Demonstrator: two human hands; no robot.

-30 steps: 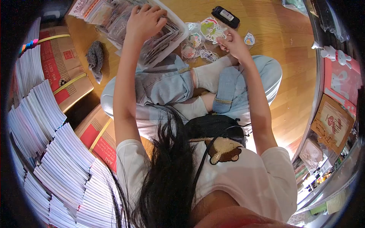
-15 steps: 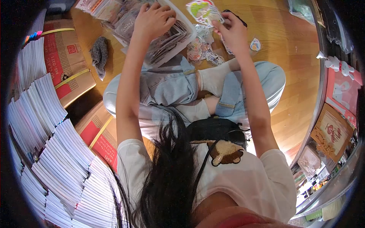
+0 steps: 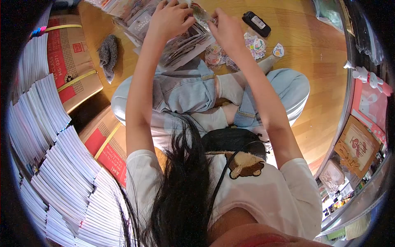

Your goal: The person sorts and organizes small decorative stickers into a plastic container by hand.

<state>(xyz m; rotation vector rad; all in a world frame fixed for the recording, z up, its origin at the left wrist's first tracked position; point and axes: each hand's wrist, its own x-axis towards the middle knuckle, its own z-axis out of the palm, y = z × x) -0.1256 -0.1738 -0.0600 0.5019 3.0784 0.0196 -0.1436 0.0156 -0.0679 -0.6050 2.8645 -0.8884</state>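
My left hand [image 3: 170,20] lies over the sticker packets [image 3: 142,24] standing in a white tray [image 3: 181,64], at the top of the view. Its fingers are spread and bent, with some tips near the frame's edge. To its right, my right hand [image 3: 226,31] pinches a clear plastic packet [image 3: 200,14] at the tray's right side. What is inside this packet is too blurred to tell. Loose die-cut stickers [image 3: 256,46] lie in a pile below and right of my right hand, with more stickers [image 3: 214,54] beside the tray. A single sticker [image 3: 278,50] lies apart on the floor.
A black case with a barcode label [image 3: 256,24] rests on the wooden floor [image 3: 325,94]. A grey cloth [image 3: 108,57] lies left of the tray. Cardboard boxes [image 3: 70,61] and stacked booklets [image 3: 61,164] line the left; a rabbit-decorated shelf [image 3: 366,107] stands right.
My right hand has moved left to the tray. The large sticker bunch with green on it has left my fingers, which now pinch a clear packet. The black case shows fully.
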